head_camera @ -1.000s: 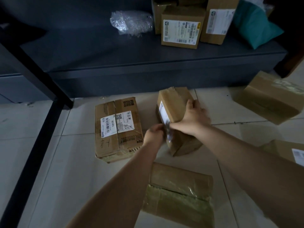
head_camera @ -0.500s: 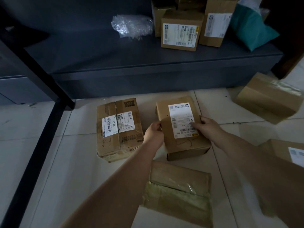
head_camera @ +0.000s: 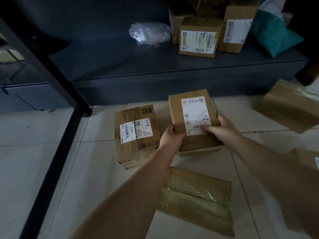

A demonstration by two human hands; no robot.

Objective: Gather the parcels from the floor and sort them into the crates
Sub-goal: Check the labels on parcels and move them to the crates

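Observation:
A brown cardboard parcel with a white label on top is held just above the tiled floor, in the middle of the view. My left hand grips its near left corner. My right hand holds its near right side, thumb lying across the label. To its left a taped parcel with two labels lies on the floor. A plain taped parcel lies close in front of me, between my forearms.
Two more brown parcels lie at the right, one by the shelf and one at the frame edge. The dark low shelf behind holds labelled boxes, bubble wrap and a teal bag. A black frame post slants at left.
The parcel was turned from standing on its side to label-up. Both hands then shifted to its near corners and it now sits slightly higher and farther from me.

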